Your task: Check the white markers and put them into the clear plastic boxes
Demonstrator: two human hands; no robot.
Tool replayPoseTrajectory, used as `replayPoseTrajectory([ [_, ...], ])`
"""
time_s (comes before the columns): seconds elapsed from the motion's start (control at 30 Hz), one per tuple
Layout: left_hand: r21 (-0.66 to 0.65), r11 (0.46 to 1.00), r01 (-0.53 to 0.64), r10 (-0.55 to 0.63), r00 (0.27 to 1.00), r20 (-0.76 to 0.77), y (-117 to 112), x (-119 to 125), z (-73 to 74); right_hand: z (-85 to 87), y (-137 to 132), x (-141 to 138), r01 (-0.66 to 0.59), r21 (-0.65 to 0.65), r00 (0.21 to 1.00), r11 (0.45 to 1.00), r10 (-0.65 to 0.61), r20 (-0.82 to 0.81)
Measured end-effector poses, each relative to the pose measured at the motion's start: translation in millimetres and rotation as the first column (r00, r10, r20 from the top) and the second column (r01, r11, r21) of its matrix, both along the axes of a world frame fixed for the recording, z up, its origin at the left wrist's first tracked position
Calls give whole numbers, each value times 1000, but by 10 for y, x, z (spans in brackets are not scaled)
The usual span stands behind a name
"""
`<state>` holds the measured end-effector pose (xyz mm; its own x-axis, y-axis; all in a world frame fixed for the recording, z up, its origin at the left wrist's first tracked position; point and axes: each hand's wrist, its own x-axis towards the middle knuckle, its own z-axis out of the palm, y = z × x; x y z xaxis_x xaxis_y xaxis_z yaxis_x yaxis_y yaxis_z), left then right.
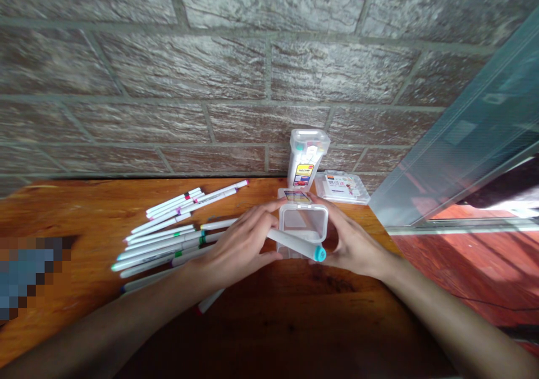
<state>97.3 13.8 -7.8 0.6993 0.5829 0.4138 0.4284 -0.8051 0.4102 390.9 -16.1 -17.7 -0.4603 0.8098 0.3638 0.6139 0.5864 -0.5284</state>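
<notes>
Holding a white marker (295,242) in the left hand (246,238), at the middle of the frame. A narrow grip there, at the end hidden by bent fingers. Holding a small clear box (324,222) in the right hand (356,243), just right of the middle, with a wider grip around its right side: fingers at the back, thumb at the front. Tips of the left fingers close by the box's left side, maybe touching; hard to tell.

Long way of the marker: from the left fingers, slanting toward the lower right of the frame, to a blue-green end (320,254). Across the open mouth of the box, not pointing down into it, and out past the front rim. Hard to tell: resting on the rim or held just above it. Left hand nearer at the held end; right thumb nearer at the blue-green end.

At the left of the frame, many loose markers (160,245) in a slanting bunch on the brown wooden desk (273,323), some partly hidden by the left arm. Behind the small box, a tall clear box (304,160), upright, with a yellow label. Right of that, a flat clear case (343,188), lying down. Across the top, a brick wall (236,64).
</notes>
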Motion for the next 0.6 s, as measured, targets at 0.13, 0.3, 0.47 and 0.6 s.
replayPoseTrajectory([
  [0.13,-11,1000,4,-4,1000,11,5,-3,-5,-22,8,11,-14,7,1000,1000,15,-18],
  [0.3,-4,1000,5,-5,1000,7,9,1,5,-1,0,-1,-12,-1,1000,1000,12,-16],
  [0.47,9,1000,7,-7,1000,-23,28,-18,12,23,1,-12,-19,-16,999,1000,19,-27],
  [0.6,7,1000,13,-13,999,-38,30,-35,60,23,4,12,-20,-35,1000,999,19,-19],
])
